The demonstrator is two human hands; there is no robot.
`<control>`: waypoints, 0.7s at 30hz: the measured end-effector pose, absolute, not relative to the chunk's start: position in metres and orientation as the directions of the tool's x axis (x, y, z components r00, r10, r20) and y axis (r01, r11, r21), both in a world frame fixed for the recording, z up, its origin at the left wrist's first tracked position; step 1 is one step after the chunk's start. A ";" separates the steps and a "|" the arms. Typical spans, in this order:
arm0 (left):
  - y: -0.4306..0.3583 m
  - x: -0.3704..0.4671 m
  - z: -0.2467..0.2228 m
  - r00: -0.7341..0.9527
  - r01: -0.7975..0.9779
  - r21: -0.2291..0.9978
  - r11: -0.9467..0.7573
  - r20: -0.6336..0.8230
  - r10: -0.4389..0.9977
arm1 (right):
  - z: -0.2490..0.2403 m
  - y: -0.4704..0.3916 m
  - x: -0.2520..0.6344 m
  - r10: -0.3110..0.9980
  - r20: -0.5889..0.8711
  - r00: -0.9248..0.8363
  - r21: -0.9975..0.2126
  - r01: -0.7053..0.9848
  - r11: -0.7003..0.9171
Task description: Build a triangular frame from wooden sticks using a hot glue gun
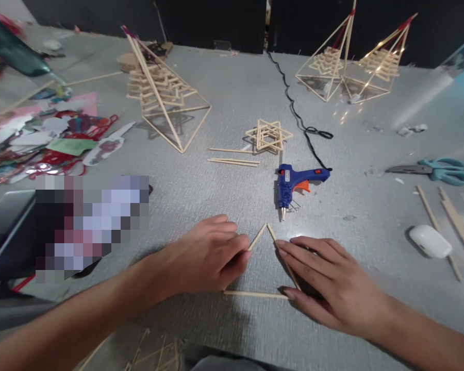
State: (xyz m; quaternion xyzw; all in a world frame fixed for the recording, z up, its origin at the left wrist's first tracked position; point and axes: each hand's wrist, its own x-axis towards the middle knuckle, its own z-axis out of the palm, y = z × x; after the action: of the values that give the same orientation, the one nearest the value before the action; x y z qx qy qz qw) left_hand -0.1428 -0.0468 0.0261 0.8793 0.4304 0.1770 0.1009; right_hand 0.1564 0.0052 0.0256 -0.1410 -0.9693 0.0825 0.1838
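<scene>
Three thin wooden sticks lie on the table as a triangle in front of me. My left hand (216, 255) is closed on the left stick (258, 236), its fingers curled and covering most of that stick. The fingers of my right hand (328, 283) are stretched out against the right stick (271, 233), while its thumb touches the right end of the bottom stick (255, 294). At the top corner the two side sticks come very close together. Just beyond them lies a blue glue gun (288, 185) with an orange trigger, its nozzle pointing toward the triangle.
Behind the glue gun lie a stick star (268, 136) and several loose sticks (234, 162). Stick pyramids (166, 98) stand at the back. Scissors (433, 170) and a white case (430, 241) are on the right. A black cord (294, 108) trails backward. Scraps (42, 134) are heaped left.
</scene>
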 end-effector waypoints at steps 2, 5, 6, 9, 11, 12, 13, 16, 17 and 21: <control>-0.046 -0.144 0.027 0.558 0.716 0.359 -0.598 0.219 0.800 | 0.025 0.005 0.157 0.311 0.340 -0.887 -0.216 0.248 0.944; -0.042 -0.148 0.029 0.555 0.697 0.412 -0.587 0.209 0.805 | 0.023 0.005 0.158 0.335 0.378 -0.863 -0.233 0.262 0.937; -0.041 -0.149 0.030 0.555 0.688 0.420 -0.592 0.223 0.802 | 0.022 0.005 0.159 0.347 0.404 -0.846 -0.245 0.265 0.933; -0.036 -0.153 0.030 0.529 0.693 0.377 -0.614 0.313 0.789 | 0.018 0.003 0.161 0.389 0.504 -0.771 -0.304 0.263 0.916; -0.034 -0.156 0.029 0.487 0.726 0.328 -0.604 0.376 0.789 | 0.019 0.005 0.164 0.429 0.546 -0.720 -0.352 0.267 0.897; -0.033 -0.157 0.028 0.462 0.742 0.314 -0.592 0.399 0.792 | 0.020 0.008 0.165 0.453 0.557 -0.696 -0.370 0.280 0.886; -0.032 -0.159 0.027 0.436 0.755 0.309 -0.579 0.423 0.794 | 0.023 0.013 0.167 0.479 0.558 -0.677 -0.378 0.306 0.874; -0.029 -0.162 0.025 0.369 0.773 0.314 -0.551 0.485 0.793 | 0.038 0.044 0.168 0.549 0.518 -0.656 -0.293 0.468 0.834; -0.028 -0.163 0.025 0.356 0.775 0.317 -0.548 0.498 0.791 | 0.044 0.059 0.168 0.567 0.480 -0.670 -0.226 0.530 0.817; -0.025 -0.169 0.026 0.325 0.780 0.326 -0.534 0.518 0.791 | 0.069 0.125 0.158 0.597 0.113 -0.795 0.017 0.602 0.798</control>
State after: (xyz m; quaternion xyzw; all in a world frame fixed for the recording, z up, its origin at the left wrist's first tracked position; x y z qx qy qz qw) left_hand -0.1685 -0.0247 0.0260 0.8139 0.4827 0.3232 0.0088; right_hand 0.1580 0.1253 0.0688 -0.3164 -0.9469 -0.0259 0.0508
